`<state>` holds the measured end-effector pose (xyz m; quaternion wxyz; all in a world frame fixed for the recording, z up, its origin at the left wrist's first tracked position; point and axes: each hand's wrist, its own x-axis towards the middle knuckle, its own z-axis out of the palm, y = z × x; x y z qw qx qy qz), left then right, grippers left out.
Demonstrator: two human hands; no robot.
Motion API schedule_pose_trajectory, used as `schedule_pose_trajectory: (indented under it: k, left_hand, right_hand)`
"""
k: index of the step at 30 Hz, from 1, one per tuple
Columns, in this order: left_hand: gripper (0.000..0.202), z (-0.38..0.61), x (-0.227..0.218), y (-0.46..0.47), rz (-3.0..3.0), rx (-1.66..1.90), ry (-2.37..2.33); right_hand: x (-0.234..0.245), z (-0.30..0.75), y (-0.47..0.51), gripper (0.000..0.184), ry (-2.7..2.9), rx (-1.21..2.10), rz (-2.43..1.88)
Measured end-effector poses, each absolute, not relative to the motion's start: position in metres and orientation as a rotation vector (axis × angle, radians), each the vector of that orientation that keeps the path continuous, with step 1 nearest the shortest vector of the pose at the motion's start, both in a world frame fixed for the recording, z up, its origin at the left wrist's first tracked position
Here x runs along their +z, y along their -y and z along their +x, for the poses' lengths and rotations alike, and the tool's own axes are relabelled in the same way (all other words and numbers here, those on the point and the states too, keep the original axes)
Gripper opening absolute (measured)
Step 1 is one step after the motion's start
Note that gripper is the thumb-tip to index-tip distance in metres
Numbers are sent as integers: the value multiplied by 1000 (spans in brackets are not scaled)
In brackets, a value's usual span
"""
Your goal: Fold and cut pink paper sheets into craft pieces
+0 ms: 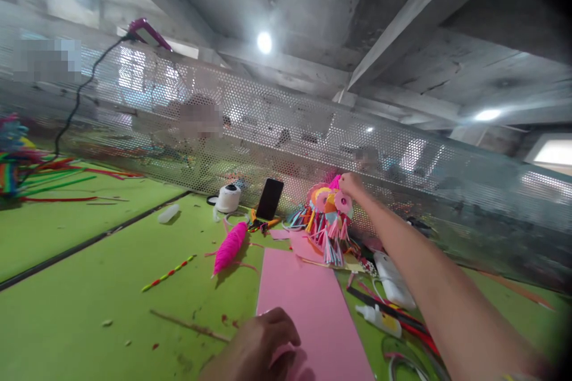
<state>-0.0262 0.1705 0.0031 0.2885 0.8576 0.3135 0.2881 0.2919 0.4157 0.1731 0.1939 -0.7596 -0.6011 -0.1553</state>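
Observation:
My right hand (351,184) reaches far out over the table, its fingers closed at the bright pink top of a tasselled paper ornament (331,208). Pink and yellow paper discs and several striped tassels hang from it. My left hand (263,339) is low in the view, over the near-left part of a pink sheet (299,286). Its fingers are loosely bent, with a gap to the thumb and nothing visible between them. A bright pink wound spindle shape (231,247) lies to the left of the sheet, apart from both hands.
A perforated metal divider (268,125) runs along the back. Before it stand a white thread spool (229,197), a dark phone (270,199) and orange-handled pliers (263,224). A glue bottle (379,319) and a white device (394,280) lie right. A thin stick (190,325) lies left.

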Motion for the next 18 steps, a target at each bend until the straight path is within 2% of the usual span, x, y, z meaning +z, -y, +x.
schedule_pose_trajectory:
  k: [4,9,18]
  left_hand:
    - [26,-26,7,-165,2284,774,-820]
    - [25,-25,12,-157,2278,784,-828]
    - [28,-25,2,-171,2394,869,-877]
  right_hand:
    - [177,297,-392,24,1662,-464,-2083]
    - [171,296,-343,32,1687,-495,-1986]
    - [144,278,-283,14,1850,-199,-1809]
